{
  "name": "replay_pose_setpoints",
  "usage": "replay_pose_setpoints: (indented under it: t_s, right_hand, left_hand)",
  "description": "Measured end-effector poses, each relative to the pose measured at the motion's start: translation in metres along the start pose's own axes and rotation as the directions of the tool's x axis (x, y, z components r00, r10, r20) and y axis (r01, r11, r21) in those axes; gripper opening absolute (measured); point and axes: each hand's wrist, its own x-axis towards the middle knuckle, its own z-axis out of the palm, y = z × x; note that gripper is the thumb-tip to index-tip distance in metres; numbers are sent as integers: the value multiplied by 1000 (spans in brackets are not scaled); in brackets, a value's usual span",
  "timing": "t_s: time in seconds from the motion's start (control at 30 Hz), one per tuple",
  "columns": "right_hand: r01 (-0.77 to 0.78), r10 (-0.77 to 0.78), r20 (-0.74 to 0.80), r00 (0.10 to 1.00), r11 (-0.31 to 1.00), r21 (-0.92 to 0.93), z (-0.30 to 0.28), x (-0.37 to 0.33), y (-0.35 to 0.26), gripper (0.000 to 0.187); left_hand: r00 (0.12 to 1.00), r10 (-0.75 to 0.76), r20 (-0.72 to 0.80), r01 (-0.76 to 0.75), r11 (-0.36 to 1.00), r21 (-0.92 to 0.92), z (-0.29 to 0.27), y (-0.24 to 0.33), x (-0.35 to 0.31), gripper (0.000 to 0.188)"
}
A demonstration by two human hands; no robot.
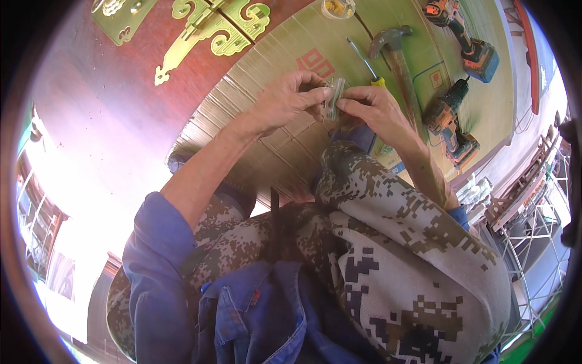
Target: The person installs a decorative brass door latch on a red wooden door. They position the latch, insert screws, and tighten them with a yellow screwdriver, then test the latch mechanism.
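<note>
Over the cardboard, both my hands pinch a small clear plastic packet (335,99) between thumb and fingers. My left hand (300,96) closes on its left side and my right hand (377,109) on its right side. What the packet contains, if anything, is too small to make out. Just beyond my right hand lies a screwdriver (367,62) with a yellow handle, partly hidden by the fingers. A claw hammer (397,64) with a wooden handle rests to the right, its lower end behind my right forearm.
Flattened cardboard (242,121) spreads under my hands. Two orange cordless drills, one upper (458,30) and one lower (450,118), lie at the right. A round clear tub (338,7) holds small yellow pieces. Ornate brass hinges (212,27) sit on a red panel (142,76).
</note>
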Motion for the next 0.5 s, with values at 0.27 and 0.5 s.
replay_pose_setpoints:
  t_s: [0.27,0.5]
  right_hand:
    - [-27,29,-41,999,999,43,-1,-2,2,26]
    - [-7,9,-21,1000,996,93,4,2,0,31]
  left_hand:
    - [1000,15,9,-15,999,30,-8,6,2,24]
    - [998,-54,-18,54,998,-26,2,-9,0,25]
